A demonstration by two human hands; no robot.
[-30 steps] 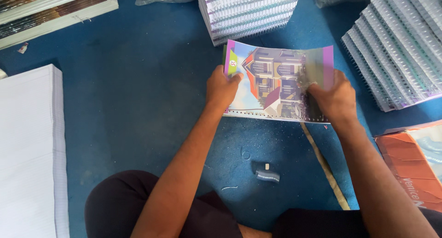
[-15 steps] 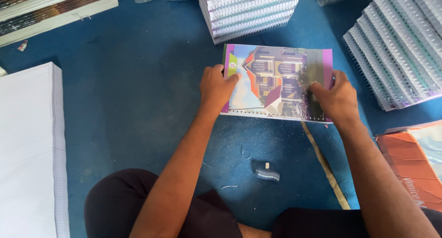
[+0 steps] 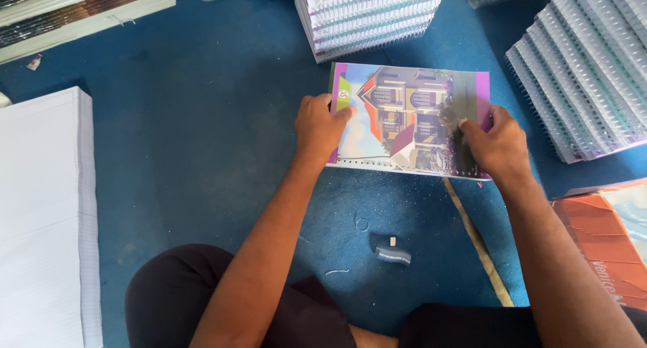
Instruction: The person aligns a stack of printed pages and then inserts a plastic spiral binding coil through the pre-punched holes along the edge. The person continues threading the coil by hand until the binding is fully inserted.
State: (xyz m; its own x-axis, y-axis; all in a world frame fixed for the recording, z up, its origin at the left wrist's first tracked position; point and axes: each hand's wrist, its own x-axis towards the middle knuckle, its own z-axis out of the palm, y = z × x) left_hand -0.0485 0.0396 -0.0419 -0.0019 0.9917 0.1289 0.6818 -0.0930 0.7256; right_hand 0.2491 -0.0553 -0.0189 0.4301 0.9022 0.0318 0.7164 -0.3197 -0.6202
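Left hand [image 3: 322, 127] clamped on left edge of printed cover sheet [image 3: 404, 119]; right hand [image 3: 495, 146] pinching right edge; sheet flat on blue floor [image 3: 202, 119].

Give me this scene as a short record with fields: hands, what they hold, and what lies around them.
left hand: grips the left edge of the printed cover sheet
right hand: presses on the sheet's right end
sheet: punched holes along its near edge, lying on the blue floor
ahead: spiral-bound stack
right: second spiral-bound stack
left: white paper stack
near the knees: small grey object
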